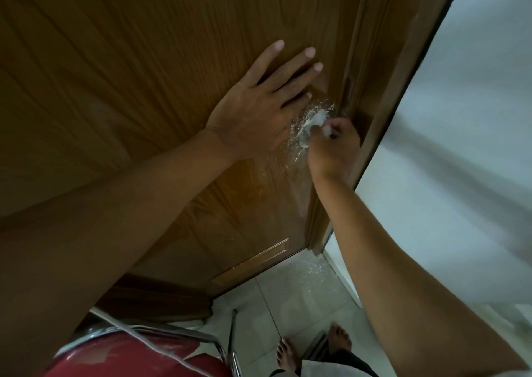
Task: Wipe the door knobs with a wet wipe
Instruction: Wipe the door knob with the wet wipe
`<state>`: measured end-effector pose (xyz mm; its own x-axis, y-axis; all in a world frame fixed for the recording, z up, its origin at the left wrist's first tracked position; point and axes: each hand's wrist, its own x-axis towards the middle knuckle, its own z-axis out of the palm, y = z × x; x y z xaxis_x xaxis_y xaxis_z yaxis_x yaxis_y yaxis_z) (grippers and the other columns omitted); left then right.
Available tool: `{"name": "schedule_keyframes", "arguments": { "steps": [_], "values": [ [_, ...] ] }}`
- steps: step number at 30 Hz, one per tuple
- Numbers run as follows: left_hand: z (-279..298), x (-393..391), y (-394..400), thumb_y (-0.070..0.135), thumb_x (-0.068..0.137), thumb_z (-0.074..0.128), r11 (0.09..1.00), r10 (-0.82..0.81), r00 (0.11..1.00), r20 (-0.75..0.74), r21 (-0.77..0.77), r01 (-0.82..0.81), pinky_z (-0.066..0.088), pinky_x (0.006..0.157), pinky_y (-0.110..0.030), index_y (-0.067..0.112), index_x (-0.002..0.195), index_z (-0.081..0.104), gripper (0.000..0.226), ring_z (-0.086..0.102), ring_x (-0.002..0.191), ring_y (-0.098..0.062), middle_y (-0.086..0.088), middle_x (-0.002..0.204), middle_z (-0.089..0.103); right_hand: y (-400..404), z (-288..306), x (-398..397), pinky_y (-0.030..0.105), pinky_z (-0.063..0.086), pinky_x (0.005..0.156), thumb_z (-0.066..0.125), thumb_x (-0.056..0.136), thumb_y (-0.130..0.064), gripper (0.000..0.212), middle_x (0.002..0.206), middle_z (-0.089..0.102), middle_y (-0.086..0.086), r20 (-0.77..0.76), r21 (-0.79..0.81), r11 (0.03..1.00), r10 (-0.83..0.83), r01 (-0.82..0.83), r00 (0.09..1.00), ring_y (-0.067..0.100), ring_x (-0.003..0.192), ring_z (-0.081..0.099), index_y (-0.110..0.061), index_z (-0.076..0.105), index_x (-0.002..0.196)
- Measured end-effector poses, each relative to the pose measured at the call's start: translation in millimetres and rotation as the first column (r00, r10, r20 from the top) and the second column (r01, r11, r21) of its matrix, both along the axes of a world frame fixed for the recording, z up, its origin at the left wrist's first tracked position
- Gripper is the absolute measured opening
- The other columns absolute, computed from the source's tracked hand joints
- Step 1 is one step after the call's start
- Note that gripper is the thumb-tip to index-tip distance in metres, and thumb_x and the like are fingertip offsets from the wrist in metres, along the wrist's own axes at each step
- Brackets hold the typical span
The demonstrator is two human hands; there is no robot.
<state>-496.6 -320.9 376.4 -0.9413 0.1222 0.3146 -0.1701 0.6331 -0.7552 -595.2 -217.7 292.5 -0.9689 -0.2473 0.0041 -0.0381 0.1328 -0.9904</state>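
Red chair point(121, 356), chrome frame: at 7 o'clock, closest to the lens, beside bare feet on pale tile. Left hand point(256, 112): fingers spread, palm flat on the wooden door point(144, 60), probably steadying it against the rubbing. Right hand point(334, 146): closed around a wet wipe point(318, 117), pressing it on the metal door knob point(305, 139), near centre by the door's edge. White flecks surround the knob.

Left hand point(256, 109) flat on wooden door point(144, 60), right hand point(334, 146) pressing wet wipe point(318, 117) against door knob point(305, 140).
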Motion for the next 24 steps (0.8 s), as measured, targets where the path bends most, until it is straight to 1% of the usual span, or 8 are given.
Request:
{"name": "schedule_keyframes", "arguments": {
  "steps": [3, 6, 8, 11, 14, 16, 22, 24],
  "values": [
    [1, 1, 0, 0.037, 0.105, 0.037, 1.0, 0.008, 1.0, 0.002, -0.002, -0.008, 0.002, 0.122, -0.057, 0.016, 0.144, 0.053, 0.047, 0.013, 0.155, -0.034, -0.011, 0.167, 0.022, 3, -28, 1, 0.017, 0.056, 0.066, 0.074, 0.08, -0.014, 0.016, 0.108, 0.059, 0.005, -0.284, 0.051, 0.995, 0.097, -0.086, 0.954, 0.014, 0.086, 0.064, -0.01, 0.068, 0.094],
    [1, 1, -1, 0.038, 0.104, 0.039, 1.0, 0.009, 1.0, 0.004, -0.001, -0.009, 0.002, 0.122, -0.057, 0.016, 0.144, 0.054, 0.047, 0.013, 0.156, -0.033, -0.011, 0.167, 0.021, 7, -40, -6, 0.016, 0.057, 0.067, 0.076, 0.077, -0.022, 0.023, 0.11, 0.057, 0.009, -0.387, -0.002, 0.988, 0.142, -0.155, 0.911, 0.015, 0.089, 0.063, -0.008, 0.069, 0.094],
    [0, 0, 0, 0.038, 0.104, 0.039, 1.0, 0.009, 1.0, -0.001, -0.015, -0.009, 0.001, 0.121, -0.057, 0.017, 0.143, 0.054, 0.047, 0.013, 0.155, -0.033, -0.01, 0.167, 0.022, 7, -40, -8, 0.013, 0.056, 0.068, 0.078, 0.079, -0.023, 0.022, 0.11, 0.057, 0.009, -0.426, -0.004, 0.987, 0.141, -0.158, 0.894, 0.01, 0.089, 0.061, -0.008, 0.069, 0.091],
    [0, 1, 0, 0.035, 0.105, 0.037, 1.0, 0.004, 1.0, -0.008, -0.016, -0.004, 0.002, 0.122, -0.057, 0.016, 0.143, 0.054, 0.046, 0.014, 0.155, -0.033, -0.01, 0.167, 0.023, 5, -40, -12, 0.026, 0.06, 0.067, 0.075, 0.081, -0.016, 0.016, 0.108, 0.058, 0.011, -0.458, -0.02, 0.994, 0.088, -0.109, 0.885, 0.014, 0.085, 0.062, -0.008, 0.067, 0.093],
    [0, 2, 1, 0.036, 0.106, 0.037, 1.0, 0.001, 1.0, -0.004, -0.021, -0.001, 0.003, 0.122, -0.057, 0.016, 0.145, 0.052, 0.046, 0.015, 0.155, -0.033, -0.011, 0.167, 0.022, 0, -32, -19, 0.03, 0.059, 0.065, 0.068, 0.084, -0.012, 0.017, 0.105, 0.061, 0.011, -0.479, -0.049, 0.999, -0.016, -0.008, 0.878, 0.016, 0.083, 0.061, -0.006, 0.065, 0.1],
    [-1, 1, 1, 0.036, 0.106, 0.037, 1.0, 0.001, 1.0, -0.002, -0.025, -0.001, 0.004, 0.122, -0.057, 0.017, 0.146, 0.051, 0.047, 0.015, 0.155, -0.033, -0.011, 0.167, 0.022, -3, -24, -22, 0.032, 0.061, 0.071, 0.065, 0.087, -0.008, 0.013, 0.104, 0.064, 0.007, -0.479, -0.061, 0.998, -0.042, 0.015, 0.877, 0.012, 0.087, 0.062, -0.007, 0.069, 0.099],
    [1, 0, 0, 0.035, 0.106, 0.033, 1.0, -0.006, 1.0, -0.018, -0.024, 0.005, 0.004, 0.121, -0.057, 0.016, 0.143, 0.054, 0.046, 0.018, 0.155, -0.033, -0.011, 0.166, 0.024, 1, -40, -10, 0.039, 0.06, 0.081, 0.07, 0.087, -0.015, 0.014, 0.107, 0.069, 0.005, -0.665, 0.049, 0.986, 0.152, -0.161, 0.732, 0.02, 0.101, 0.067, -0.011, 0.074, 0.099],
    [1, 0, 1, 0.035, 0.105, 0.037, 1.0, -0.007, 1.0, -0.018, -0.029, 0.006, 0.006, 0.122, -0.057, 0.016, 0.141, 0.056, 0.045, 0.018, 0.155, -0.033, -0.01, 0.166, 0.025, 2, -43, -12, 0.036, 0.061, 0.079, 0.069, 0.087, -0.016, 0.014, 0.108, 0.068, 0.006, -0.629, 0.037, 0.987, 0.143, -0.153, 0.765, 0.019, 0.1, 0.066, -0.011, 0.074, 0.099]
  ]
}}
